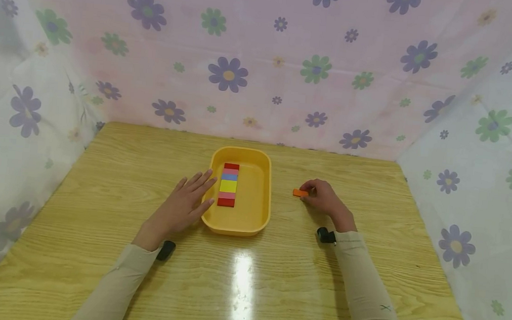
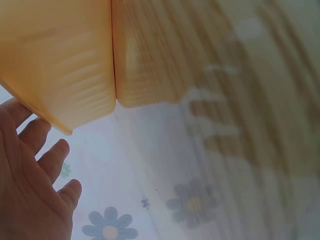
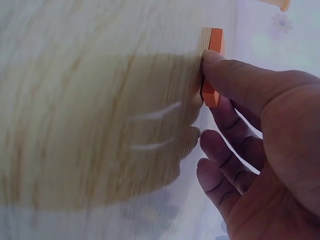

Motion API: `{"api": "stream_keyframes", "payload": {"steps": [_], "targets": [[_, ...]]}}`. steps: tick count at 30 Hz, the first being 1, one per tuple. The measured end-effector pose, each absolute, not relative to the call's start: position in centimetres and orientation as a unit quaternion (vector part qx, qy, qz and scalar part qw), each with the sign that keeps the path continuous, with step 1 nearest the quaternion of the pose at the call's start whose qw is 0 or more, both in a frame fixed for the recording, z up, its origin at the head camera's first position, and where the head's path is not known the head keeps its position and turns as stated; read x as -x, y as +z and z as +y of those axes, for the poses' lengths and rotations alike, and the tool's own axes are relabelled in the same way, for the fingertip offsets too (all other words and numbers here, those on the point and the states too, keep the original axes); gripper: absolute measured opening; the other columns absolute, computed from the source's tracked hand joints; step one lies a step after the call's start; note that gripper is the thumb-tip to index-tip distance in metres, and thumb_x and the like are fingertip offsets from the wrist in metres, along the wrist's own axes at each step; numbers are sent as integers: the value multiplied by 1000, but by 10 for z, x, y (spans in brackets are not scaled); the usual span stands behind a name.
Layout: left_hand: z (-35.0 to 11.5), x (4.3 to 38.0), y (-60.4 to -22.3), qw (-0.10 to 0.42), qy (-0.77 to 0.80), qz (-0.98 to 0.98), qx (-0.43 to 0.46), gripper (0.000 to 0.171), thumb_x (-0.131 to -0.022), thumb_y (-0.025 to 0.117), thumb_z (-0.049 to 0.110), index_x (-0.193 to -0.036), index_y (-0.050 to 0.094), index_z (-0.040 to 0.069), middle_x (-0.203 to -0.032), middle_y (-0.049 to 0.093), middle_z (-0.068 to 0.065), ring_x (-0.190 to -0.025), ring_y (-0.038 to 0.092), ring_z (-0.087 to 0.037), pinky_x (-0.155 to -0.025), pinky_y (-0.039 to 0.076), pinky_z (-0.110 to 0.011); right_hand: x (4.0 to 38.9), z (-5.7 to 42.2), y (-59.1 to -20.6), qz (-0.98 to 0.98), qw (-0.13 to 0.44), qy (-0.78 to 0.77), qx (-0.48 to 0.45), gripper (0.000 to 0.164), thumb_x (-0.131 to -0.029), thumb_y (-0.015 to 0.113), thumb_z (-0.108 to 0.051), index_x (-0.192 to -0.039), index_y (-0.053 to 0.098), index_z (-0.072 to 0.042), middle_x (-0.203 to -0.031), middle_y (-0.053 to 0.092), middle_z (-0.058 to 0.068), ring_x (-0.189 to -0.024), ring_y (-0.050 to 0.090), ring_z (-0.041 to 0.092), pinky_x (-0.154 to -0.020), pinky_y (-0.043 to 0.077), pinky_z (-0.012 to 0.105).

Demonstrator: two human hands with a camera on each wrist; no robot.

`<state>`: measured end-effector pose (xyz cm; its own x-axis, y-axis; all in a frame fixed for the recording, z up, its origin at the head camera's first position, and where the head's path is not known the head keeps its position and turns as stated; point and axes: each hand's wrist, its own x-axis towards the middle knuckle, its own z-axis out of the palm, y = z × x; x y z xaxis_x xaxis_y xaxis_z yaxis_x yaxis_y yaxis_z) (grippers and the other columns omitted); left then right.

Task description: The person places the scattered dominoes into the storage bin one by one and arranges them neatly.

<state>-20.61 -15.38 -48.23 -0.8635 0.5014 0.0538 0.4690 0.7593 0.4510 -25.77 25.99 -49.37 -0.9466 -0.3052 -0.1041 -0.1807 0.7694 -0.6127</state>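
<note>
On the table lies an orange block (image 1: pixel 299 193), and my right hand (image 1: pixel 323 197) pinches its near end between thumb and fingers. In the right wrist view the thumb presses one side of the orange block (image 3: pixel 216 40), which is at the tabletop. My left hand (image 1: pixel 181 205) rests with spread fingers at the left rim of a yellow tray (image 1: pixel 250 220). The left wrist view shows those fingers touching the outer edge of the tray (image 2: pixel 60 60). Inside the tray, along its left side, a row of coloured blocks (image 1: pixel 228 186) lies edge to edge: red, pink, blue, yellow, pink, red.
A wood-grain table (image 1: pixel 281 294) carries everything. Flower-printed cloth (image 1: pixel 266 44) rises behind and on both sides. A dark wrist camera (image 1: pixel 325 235) sits under the right cuff, another (image 1: pixel 166 250) by the left. Between tray and right hand lies bare tabletop.
</note>
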Motion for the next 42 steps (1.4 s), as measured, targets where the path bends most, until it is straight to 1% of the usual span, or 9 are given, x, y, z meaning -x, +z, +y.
{"api": "stream_keyframes", "payload": {"steps": [14,19,23,28,33,34,37,41,42], "targets": [[-153,207,-485,34,232,937,-259,65,-108,45,44,-163,26,15,-171,16,-4,-158,13,-33,-125,5,-60,255,259,-491,932,93,-323,133,24,-95,69,-2,-117,68,6,-115,66,23,-105,61,38,-95,51,53],[-153,206,-484,31,236,936,-261,64,-108,45,43,-162,27,13,-171,17,-6,-157,14,-34,-125,6,-60,251,258,-490,926,63,-344,141,24,-93,72,-3,-115,69,6,-110,67,22,-102,64,38,-91,54,52],[-153,205,-485,25,240,934,-263,64,-108,46,42,-162,29,12,-170,18,-8,-157,15,-35,-125,7,-61,249,258,-491,921,40,-359,143,24,-92,74,-4,-114,71,5,-109,67,21,-103,66,38,-92,56,50],[-154,206,-487,16,241,933,-268,64,-108,47,40,-161,30,11,-170,20,-9,-156,16,-37,-124,8,-62,246,258,-491,913,27,-391,112,26,-90,77,-5,-114,72,3,-112,66,21,-103,68,38,-89,58,50],[-153,206,-486,18,238,934,-267,64,-108,46,40,-162,29,12,-170,19,-8,-156,16,-37,-124,8,-62,243,258,-491,898,16,-431,88,26,-90,76,-1,-116,72,2,-113,67,22,-101,69,39,-86,59,49],[-153,206,-486,20,238,934,-267,64,-108,47,40,-162,29,12,-170,19,-8,-156,16,-37,-124,8,-62,243,258,-491,891,15,-446,84,27,-89,76,0,-116,72,2,-113,67,23,-101,69,39,-85,60,48],[-153,206,-485,23,236,934,-267,64,-108,47,41,-162,28,13,-170,18,-7,-157,15,-35,-124,8,-62,242,259,-493,865,16,-497,69,28,-88,77,0,-115,73,2,-112,67,23,-99,70,38,-82,61,39],[-153,205,-486,23,235,934,-269,64,-108,46,41,-162,28,13,-170,18,-7,-157,15,-35,-124,8,-62,239,259,-495,831,24,-553,47,31,-85,81,-3,-115,73,2,-113,67,21,-94,73,27,-77,62,31],[-153,205,-486,22,235,934,-269,64,-108,46,41,-162,28,13,-170,18,-7,-157,15,-36,-124,8,-62,238,258,-496,824,25,-565,43,31,-85,82,-3,-115,74,2,-112,68,20,-93,74,23,-77,62,32]]}}
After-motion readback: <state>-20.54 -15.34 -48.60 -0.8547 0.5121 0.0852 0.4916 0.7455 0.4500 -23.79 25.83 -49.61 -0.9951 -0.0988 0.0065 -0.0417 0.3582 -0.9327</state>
